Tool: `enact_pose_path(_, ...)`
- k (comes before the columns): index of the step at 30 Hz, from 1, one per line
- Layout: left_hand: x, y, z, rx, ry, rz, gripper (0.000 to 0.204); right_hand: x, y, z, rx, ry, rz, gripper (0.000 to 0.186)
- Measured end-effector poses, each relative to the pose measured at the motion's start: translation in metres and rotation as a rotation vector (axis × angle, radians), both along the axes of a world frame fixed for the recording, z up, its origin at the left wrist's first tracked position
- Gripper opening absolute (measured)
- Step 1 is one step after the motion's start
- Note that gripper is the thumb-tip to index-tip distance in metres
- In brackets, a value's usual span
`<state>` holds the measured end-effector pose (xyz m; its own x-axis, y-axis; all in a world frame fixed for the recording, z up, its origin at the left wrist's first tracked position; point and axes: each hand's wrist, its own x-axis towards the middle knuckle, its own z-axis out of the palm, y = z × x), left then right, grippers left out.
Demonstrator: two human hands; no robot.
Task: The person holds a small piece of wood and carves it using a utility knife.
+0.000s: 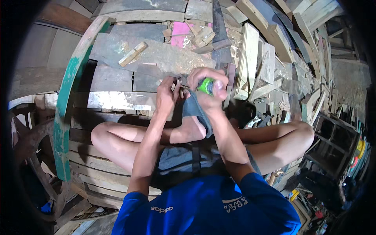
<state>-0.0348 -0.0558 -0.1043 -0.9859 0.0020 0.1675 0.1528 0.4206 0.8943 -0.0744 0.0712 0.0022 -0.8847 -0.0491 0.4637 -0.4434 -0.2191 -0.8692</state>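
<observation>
In front of my crossed legs both hands work close together. My right hand (pixel 209 89) is wrapped round a bright green and grey handle (pixel 206 85); the rest of that tool is hidden. My left hand (pixel 167 93), just beside it, has its fingers bent and pressed together. What they pinch, if anything, is too small to make out. Below the hands a dark grey curved flat piece (pixel 194 111), sole-like in shape, lies against my bare foot (pixel 194 128) and reaches up to my right wrist.
Weathered planks (pixel 113 80) make up the floor. A short wood block (pixel 133 53), wood scraps (pixel 203 37) and a pink sheet (pixel 180 33) lie ahead. At the left stands a green-painted beam (pixel 62 117). Boards (pixel 247 58) are stacked on the right, near a dark rack (pixel 333 145).
</observation>
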Motion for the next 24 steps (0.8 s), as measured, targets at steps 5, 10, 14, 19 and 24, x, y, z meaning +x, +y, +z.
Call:
enact_pose_path(5,0.004,0.0,0.006,-0.001,-0.074,0.03,0.011,0.008,0.01,0.046,-0.057,-0.035,0.012,0.074)
enact_pose_path(10,-0.001,0.005,0.014,0.079,-0.031,-0.016,0.011,0.005,0.008,0.001,0.361,0.029,-0.132,0.071)
enact_pose_path(14,-0.001,0.004,0.001,-0.028,-0.017,0.038,0.007,0.003,0.009,-0.014,0.036,-0.089,-0.013,0.066)
enact_pose_path(19,-0.004,0.0,0.008,-0.027,0.03,0.004,0.008,0.001,0.025,0.042,-0.05,-0.014,-0.037,0.069)
enact_pose_path(24,0.001,0.005,0.019,0.039,-0.115,0.004,0.014,0.006,0.006,-0.004,0.074,-0.001,0.003,0.071)
